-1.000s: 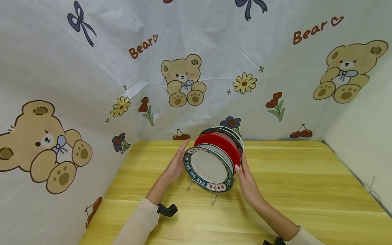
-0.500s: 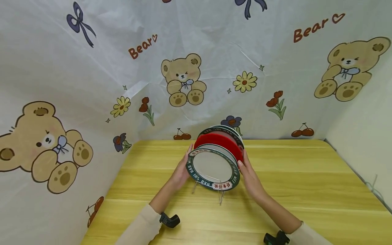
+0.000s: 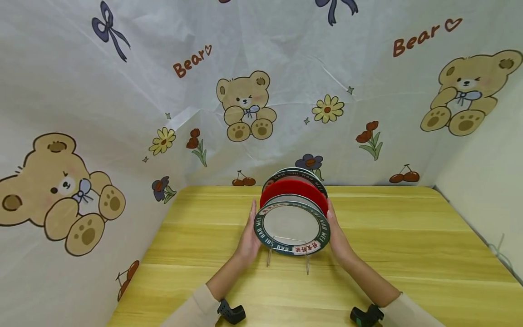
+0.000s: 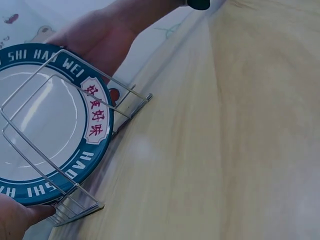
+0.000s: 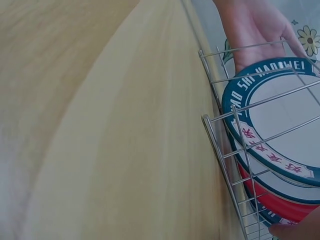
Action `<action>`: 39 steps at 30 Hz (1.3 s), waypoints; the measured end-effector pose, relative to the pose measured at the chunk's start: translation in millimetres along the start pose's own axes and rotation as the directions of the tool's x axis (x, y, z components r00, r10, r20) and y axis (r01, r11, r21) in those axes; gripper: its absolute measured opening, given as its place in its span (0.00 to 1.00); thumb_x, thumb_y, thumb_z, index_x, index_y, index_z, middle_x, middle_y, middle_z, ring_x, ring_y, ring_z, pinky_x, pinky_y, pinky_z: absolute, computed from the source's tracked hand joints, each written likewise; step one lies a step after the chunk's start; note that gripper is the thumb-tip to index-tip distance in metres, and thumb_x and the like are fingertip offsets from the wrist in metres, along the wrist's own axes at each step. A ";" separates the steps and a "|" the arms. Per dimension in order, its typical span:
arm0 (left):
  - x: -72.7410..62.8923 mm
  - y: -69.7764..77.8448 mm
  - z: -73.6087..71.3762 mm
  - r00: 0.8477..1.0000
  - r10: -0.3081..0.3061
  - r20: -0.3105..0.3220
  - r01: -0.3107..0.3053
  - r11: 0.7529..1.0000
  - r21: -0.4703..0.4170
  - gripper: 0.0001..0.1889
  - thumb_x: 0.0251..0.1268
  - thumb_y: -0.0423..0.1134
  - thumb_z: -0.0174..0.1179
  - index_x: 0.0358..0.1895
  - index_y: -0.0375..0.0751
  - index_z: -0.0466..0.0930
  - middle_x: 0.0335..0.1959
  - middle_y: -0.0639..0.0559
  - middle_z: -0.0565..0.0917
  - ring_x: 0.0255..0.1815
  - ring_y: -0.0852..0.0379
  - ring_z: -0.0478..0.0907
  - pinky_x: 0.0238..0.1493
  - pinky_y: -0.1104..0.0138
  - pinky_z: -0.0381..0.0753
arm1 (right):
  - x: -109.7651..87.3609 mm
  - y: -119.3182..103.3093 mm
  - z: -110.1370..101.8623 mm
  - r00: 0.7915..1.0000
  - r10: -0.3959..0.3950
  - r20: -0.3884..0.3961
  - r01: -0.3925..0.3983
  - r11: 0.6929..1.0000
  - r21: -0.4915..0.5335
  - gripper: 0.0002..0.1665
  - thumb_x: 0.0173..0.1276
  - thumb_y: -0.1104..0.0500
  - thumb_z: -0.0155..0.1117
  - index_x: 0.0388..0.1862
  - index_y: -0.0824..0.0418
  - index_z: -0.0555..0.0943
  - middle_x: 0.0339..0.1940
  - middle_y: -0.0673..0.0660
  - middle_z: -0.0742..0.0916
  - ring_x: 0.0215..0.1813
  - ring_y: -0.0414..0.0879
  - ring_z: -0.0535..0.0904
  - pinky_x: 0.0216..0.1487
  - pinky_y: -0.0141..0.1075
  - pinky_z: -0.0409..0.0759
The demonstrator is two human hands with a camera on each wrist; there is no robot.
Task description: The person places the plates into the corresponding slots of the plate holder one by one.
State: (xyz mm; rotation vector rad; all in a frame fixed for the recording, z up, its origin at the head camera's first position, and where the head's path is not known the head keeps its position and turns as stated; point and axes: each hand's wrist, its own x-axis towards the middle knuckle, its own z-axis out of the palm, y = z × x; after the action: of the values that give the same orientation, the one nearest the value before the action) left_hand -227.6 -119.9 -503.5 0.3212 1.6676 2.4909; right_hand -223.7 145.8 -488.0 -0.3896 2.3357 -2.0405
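Note:
Several round plates stand on edge in a thin wire rack at the middle of the table. The front plate is white with a dark green lettered rim. Behind it rise a red plate and more green-rimmed ones, mostly hidden. My left hand lies along the left side of the plates, its fingers extended upward. On the opposite side my right hand rests against the plates the same way. In the left wrist view my left thumb reaches the rack's wire near the front plate's edge.
The wooden table spreads around the rack. A pale cloth printed with bears and flowers hangs behind it. Each wrist carries a small black camera.
The rack has turned with its plates, so the front plate, first angled to the left, now faces forward and sits further right. My left hand has moved right with it.

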 end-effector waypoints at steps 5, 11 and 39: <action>-5.4 -3.8 6.7 1.000 0.010 -0.024 -0.010 1.000 0.003 0.31 0.84 0.59 0.28 0.83 0.64 0.33 0.84 0.53 0.39 0.83 0.47 0.43 0.80 0.53 0.49 | 1.9 4.9 -2.4 1.000 0.012 0.000 -0.012 0.996 0.084 0.36 0.85 0.39 0.22 0.84 0.44 0.32 0.85 0.49 0.41 0.83 0.52 0.30 0.80 0.59 0.35; -7.3 -6.6 11.4 0.999 0.031 -0.022 -0.031 1.000 0.002 0.30 0.84 0.58 0.28 0.83 0.66 0.34 0.84 0.56 0.39 0.83 0.49 0.42 0.80 0.53 0.48 | 2.3 7.1 -5.2 1.000 0.013 0.006 -0.013 0.989 0.151 0.37 0.85 0.39 0.23 0.85 0.50 0.33 0.85 0.50 0.42 0.83 0.53 0.31 0.80 0.58 0.37; -12.9 -7.2 13.7 0.999 0.008 -0.031 -0.008 1.000 0.004 0.32 0.84 0.58 0.31 0.84 0.60 0.35 0.84 0.56 0.39 0.83 0.48 0.41 0.80 0.45 0.43 | 2.4 -0.2 -12.1 0.998 0.064 0.023 -0.067 0.992 0.111 0.38 0.84 0.36 0.24 0.85 0.47 0.36 0.85 0.52 0.46 0.84 0.54 0.37 0.80 0.57 0.44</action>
State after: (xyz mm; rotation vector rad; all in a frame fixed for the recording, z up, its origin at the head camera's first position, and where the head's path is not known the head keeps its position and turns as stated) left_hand -211.8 -107.8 -506.4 0.2926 1.6860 2.5113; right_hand -228.1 157.1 -485.6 -0.3228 2.1809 -2.1147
